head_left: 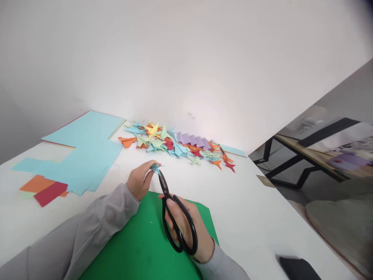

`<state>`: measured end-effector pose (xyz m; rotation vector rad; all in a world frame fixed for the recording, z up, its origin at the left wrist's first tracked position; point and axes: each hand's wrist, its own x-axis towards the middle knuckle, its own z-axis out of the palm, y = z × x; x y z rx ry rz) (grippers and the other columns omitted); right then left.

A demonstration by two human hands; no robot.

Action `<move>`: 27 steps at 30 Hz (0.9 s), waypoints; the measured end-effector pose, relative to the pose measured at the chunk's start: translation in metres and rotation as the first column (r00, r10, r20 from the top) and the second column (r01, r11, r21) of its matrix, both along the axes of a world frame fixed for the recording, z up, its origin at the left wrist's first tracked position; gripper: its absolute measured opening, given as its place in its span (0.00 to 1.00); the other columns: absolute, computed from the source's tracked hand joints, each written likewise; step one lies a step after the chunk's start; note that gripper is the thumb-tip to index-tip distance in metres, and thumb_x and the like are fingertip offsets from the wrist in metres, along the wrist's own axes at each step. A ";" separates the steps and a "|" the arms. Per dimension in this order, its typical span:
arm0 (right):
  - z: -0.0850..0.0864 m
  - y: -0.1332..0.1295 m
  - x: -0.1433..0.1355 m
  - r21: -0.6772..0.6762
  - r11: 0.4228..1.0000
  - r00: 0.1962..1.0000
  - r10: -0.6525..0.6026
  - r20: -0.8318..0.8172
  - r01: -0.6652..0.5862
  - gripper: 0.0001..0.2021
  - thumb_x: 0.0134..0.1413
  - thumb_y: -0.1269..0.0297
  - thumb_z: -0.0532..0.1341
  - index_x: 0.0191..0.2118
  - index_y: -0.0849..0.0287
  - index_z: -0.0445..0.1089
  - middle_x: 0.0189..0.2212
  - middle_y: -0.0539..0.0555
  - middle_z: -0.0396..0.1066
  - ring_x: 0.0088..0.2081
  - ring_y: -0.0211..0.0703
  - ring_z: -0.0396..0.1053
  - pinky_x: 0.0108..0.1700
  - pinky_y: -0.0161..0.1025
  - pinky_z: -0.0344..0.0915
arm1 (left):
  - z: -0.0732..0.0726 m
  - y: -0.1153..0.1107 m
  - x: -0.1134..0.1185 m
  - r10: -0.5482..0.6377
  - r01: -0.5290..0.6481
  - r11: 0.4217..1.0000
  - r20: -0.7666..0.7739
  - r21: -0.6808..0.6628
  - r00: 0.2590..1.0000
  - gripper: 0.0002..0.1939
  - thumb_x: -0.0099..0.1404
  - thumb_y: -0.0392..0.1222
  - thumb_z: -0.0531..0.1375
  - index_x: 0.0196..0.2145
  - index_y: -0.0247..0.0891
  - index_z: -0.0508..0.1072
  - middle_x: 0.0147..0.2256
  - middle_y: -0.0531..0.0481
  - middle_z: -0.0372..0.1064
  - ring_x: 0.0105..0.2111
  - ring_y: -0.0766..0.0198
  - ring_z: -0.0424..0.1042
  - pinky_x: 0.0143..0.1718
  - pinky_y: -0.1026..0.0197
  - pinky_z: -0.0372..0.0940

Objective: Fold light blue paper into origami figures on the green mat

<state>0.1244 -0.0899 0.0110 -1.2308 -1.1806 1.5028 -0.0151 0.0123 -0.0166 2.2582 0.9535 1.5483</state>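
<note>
Between the thumb and fingers of my left hand (140,179) is a small piece of folded light-blue paper (156,168). My right hand (186,221) grips black-handled scissors (165,187), with fingers through the loops. The scissors' blades point away from me and their tips meet the folded paper; I cannot tell whether they have cut into it. Both hands are raised over a green sheet (136,237) on the white table.
Folded paper shapes in many colours (169,142) lie piled along the wall. Light-blue sheets (87,159) and orange and red paper pieces (51,195) lie at the left. A black flat object (297,268) rests near the right edge. Beyond stands a black-framed table (309,155).
</note>
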 end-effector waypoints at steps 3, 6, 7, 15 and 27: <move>0.001 0.000 0.000 -0.010 1.000 1.000 0.005 -0.007 -0.005 0.24 0.50 0.44 0.55 0.42 0.61 0.63 0.13 0.41 0.54 0.10 0.27 0.49 0.11 0.27 0.47 | 0.000 0.000 0.000 0.004 -0.004 1.000 -0.001 0.019 1.000 0.12 0.64 0.32 0.48 0.42 0.34 0.68 0.39 0.46 0.72 0.41 0.65 0.71 0.44 0.64 0.65; 0.001 -0.001 0.000 -0.013 1.000 1.000 0.002 -0.023 -0.003 0.23 0.50 0.44 0.55 0.42 0.61 0.62 0.13 0.41 0.55 0.10 0.26 0.48 0.10 0.26 0.47 | 0.000 0.000 0.000 0.010 -0.009 1.000 -0.001 0.024 1.000 0.11 0.64 0.33 0.49 0.42 0.35 0.68 0.39 0.46 0.73 0.41 0.65 0.72 0.44 0.64 0.66; 0.001 0.000 0.000 -0.016 1.000 1.000 -0.004 -0.029 0.003 0.23 0.50 0.45 0.55 0.42 0.61 0.62 0.13 0.40 0.54 0.10 0.26 0.48 0.10 0.26 0.47 | 0.000 0.000 0.000 0.013 -0.013 1.000 0.000 0.026 1.000 0.11 0.64 0.33 0.49 0.42 0.35 0.68 0.39 0.46 0.73 0.41 0.65 0.72 0.44 0.64 0.66; -0.004 0.004 -0.001 -0.099 0.995 0.994 0.023 -0.111 -0.034 0.20 0.42 0.51 0.63 0.37 0.58 0.60 0.11 0.40 0.61 0.08 0.29 0.52 0.07 0.26 0.51 | 0.000 -0.001 -0.001 -0.011 0.012 0.999 -0.042 0.029 0.999 0.12 0.63 0.32 0.48 0.42 0.36 0.67 0.39 0.46 0.73 0.41 0.65 0.72 0.44 0.64 0.66; -0.001 0.004 0.001 0.060 0.998 0.988 -0.023 0.155 0.014 0.23 0.51 0.43 0.53 0.34 0.61 0.64 0.10 0.41 0.56 0.09 0.27 0.49 0.12 0.26 0.48 | -0.001 -0.001 0.000 -0.023 0.027 0.998 -0.061 0.056 0.998 0.12 0.64 0.32 0.48 0.43 0.35 0.67 0.39 0.46 0.73 0.41 0.65 0.72 0.44 0.64 0.66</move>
